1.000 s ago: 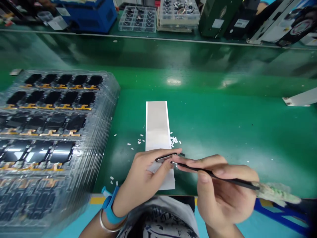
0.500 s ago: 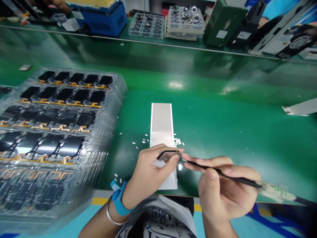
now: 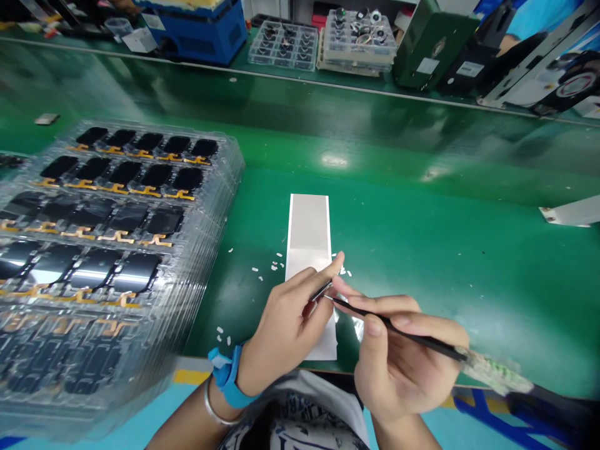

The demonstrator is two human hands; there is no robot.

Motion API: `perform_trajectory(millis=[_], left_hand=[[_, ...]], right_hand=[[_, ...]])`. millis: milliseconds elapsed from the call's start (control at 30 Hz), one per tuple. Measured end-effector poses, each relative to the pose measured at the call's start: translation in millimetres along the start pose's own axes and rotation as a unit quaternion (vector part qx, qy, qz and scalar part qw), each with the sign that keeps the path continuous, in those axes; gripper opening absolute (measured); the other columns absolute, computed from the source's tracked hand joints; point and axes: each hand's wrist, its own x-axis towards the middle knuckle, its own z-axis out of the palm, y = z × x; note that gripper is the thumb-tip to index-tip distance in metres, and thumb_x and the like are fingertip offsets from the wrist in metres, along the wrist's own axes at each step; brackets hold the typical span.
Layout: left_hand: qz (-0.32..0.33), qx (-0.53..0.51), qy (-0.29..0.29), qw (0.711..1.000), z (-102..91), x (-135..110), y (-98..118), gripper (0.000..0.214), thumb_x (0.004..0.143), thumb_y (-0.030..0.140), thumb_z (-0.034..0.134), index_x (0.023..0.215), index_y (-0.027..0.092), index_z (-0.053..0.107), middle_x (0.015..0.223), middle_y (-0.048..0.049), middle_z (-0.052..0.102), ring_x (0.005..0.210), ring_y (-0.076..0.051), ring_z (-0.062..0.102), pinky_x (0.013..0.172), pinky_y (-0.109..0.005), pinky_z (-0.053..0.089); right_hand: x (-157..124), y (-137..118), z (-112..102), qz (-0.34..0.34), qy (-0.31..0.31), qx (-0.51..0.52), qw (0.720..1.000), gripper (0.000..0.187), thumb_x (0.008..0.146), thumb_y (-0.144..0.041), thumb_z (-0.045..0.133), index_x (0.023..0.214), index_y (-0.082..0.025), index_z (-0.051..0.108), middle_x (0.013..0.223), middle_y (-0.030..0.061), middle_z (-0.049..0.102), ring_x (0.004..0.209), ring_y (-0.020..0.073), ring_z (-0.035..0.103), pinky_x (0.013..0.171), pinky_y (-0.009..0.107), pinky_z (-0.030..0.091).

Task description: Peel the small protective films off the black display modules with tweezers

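Note:
My left hand [image 3: 288,319] pinches a small dark screen part [image 3: 321,290] by its edges, tilted so that only a thin edge shows. My right hand [image 3: 398,362] grips black tweezers [image 3: 403,334], and their tip touches the part's right edge. Both hands hover over the near end of a white paper strip [image 3: 309,231] lying on the green bench. Small white scraps [image 3: 267,269] lie scattered beside the strip.
A stack of clear plastic trays [image 3: 206,212] holding several black screen parts with orange flex tails fills the left side. At the far edge stand a blue bin [image 3: 201,31], more trays [image 3: 284,44] and a green box [image 3: 429,47]. A white piece [image 3: 569,212] lies at right.
My left hand has turned the part from flat to edge-on and raised it slightly. The tweezers' tip stays at the part. The view has shifted a little toward the bench.

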Motion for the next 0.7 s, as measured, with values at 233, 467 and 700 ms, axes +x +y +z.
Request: perform_trajectory(millis=[233,467,700], left_hand=[[0.004,0.005,-0.017,1.000,-2.7,-3,0,0.052,0.100,0.024,0.038,0.151,0.018,0.036,0.095,-0.0060,0.058,0.084,-0.018,0.058,0.076,-0.032,0.049],[-0.001,0.001,-0.024,1.000,-3.0,-5,-3,0.053,0.101,0.027,0.034,0.153,0.020,0.032,0.103,-0.0083,0.061,0.091,-0.021,0.059,0.083,-0.034,0.050],[-0.012,0.005,-0.027,1.000,-3.8,-5,0,0.052,0.101,0.025,0.035,0.152,0.021,0.034,0.103,-0.0072,0.060,0.093,-0.020,0.060,0.083,-0.034,0.050]], right_hand=[[1,4,6,0.007,0.030,-0.012,0.999,0.029,0.087,0.001,0.054,0.102,-0.024,0.051,0.087,0.0013,0.069,0.086,0.0185,0.074,0.078,0.042,0.068],[-1,11,3,0.016,0.032,-0.037,0.999,0.027,0.087,-0.003,0.057,0.102,-0.025,0.050,0.085,0.0003,0.067,0.083,0.0182,0.074,0.070,0.040,0.069],[-3,12,2,0.037,0.039,-0.030,0.998,0.026,0.088,-0.004,0.056,0.102,-0.025,0.049,0.084,0.0003,0.068,0.085,0.0193,0.075,0.068,0.039,0.069]])
